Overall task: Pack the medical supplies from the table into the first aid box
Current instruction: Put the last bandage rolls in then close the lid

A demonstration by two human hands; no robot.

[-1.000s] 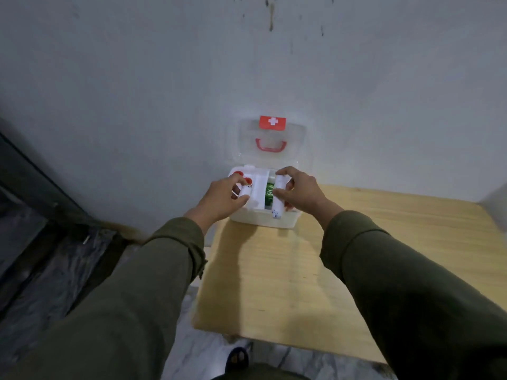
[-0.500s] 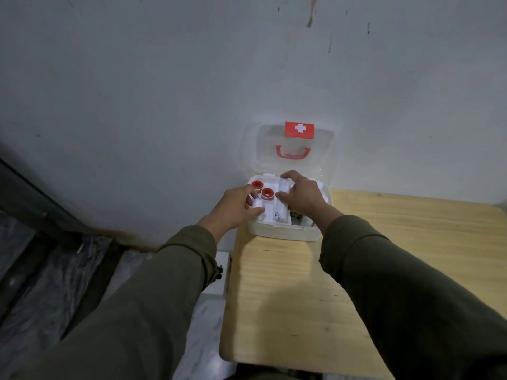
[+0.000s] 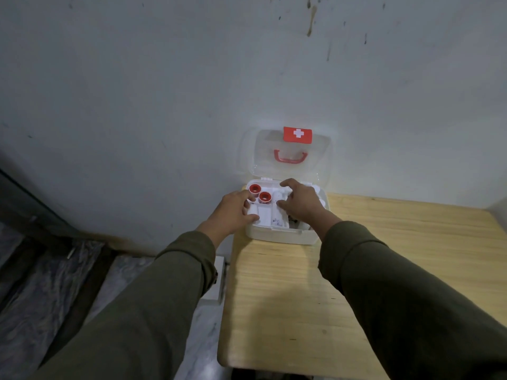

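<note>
Change: since half a second ago we see both hands lifted a little off the tray, the fingers of each more spread; the box, its lid and the rolls lie as before.
Left hand: our left hand [image 3: 231,212] rests at the near-left corner of the first aid box [image 3: 282,235], fingers loosely spread over a white roll [image 3: 253,217]; it lies on the contents and we see nothing pinched in it.
Right hand: our right hand [image 3: 300,202] arches over the middle of the box, fingertips down on the white tray [image 3: 267,212], thumb beside a printed white packet [image 3: 276,219]; we cannot tell whether it grips anything under the palm.
Supplies: two red-capped rolls [image 3: 259,193] sit in the far-left compartment, touching each other, just beyond the left fingers.
Lid: the clear lid [image 3: 290,157] stands upright against the wall [image 3: 164,105], red handle [image 3: 290,157] and red cross label [image 3: 297,134] facing us.
Edges: the box sits at the far-left corner of the wooden table [image 3: 301,297], its left wall near the table's left edge and its back at the wall.
Open room: bare tabletop stretches near and right of the box; the floor [image 3: 41,283] drops away on the left.
</note>
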